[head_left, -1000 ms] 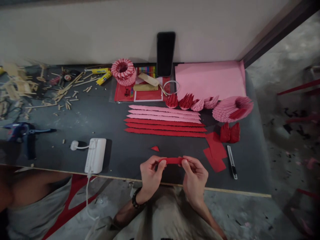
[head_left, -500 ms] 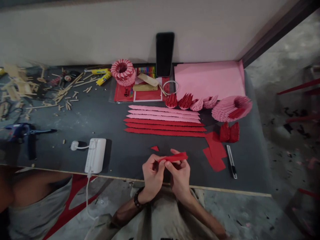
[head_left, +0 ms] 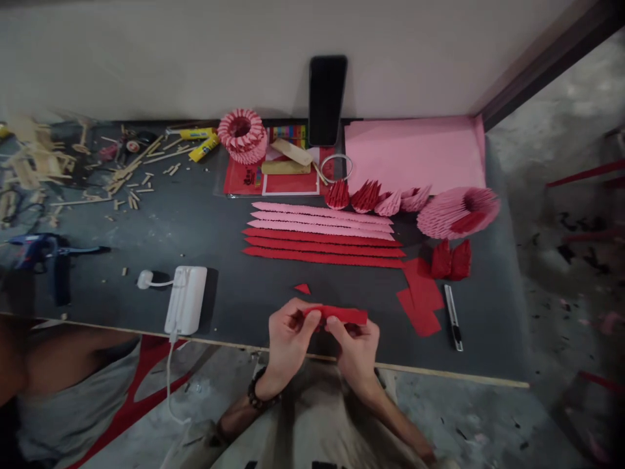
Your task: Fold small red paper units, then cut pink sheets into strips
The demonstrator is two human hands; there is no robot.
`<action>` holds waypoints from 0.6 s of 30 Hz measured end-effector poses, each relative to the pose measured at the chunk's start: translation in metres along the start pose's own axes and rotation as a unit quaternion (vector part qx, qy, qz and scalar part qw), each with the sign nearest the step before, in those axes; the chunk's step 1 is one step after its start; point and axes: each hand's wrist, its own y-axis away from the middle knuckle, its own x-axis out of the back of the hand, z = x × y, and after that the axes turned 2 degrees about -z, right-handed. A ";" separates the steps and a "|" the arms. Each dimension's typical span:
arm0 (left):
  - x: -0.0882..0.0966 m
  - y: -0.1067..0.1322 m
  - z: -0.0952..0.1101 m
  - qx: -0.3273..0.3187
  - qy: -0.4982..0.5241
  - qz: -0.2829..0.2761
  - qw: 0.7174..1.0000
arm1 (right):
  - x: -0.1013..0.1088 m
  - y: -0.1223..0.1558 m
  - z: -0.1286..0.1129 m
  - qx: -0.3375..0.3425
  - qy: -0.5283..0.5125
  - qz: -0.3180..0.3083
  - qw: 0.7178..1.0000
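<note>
Over the dark tabletop's (head_left: 237, 296) six-o'clock edge, one red paper strip (head_left: 350, 315) sits pinched by left hand (head_left: 287, 335) and right hand (head_left: 359, 352), thumbs closed against fingers, apparently at a folding step, the next crease calling for aligned edges.

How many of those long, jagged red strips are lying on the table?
3, side by side: the far strip, next to the pink strips; the middle strip; and the near strip. None seems hidden.
</note>
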 end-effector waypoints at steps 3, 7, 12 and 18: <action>0.006 -0.003 0.005 0.031 0.000 -0.048 0.998 | -0.011 0.007 0.008 -0.023 -0.015 0.005 1.000; 0.028 -0.017 0.010 -0.005 -0.045 -0.085 0.995 | -0.007 0.001 0.006 -0.058 -0.032 -0.010 0.998; 0.039 -0.037 0.012 -0.075 -0.131 -0.198 0.968 | -0.004 -0.003 0.002 -0.077 -0.016 -0.044 0.996; 0.033 -0.043 0.005 -0.117 -0.122 -0.196 0.966 | 0.000 0.001 0.007 -0.059 0.008 -0.048 0.997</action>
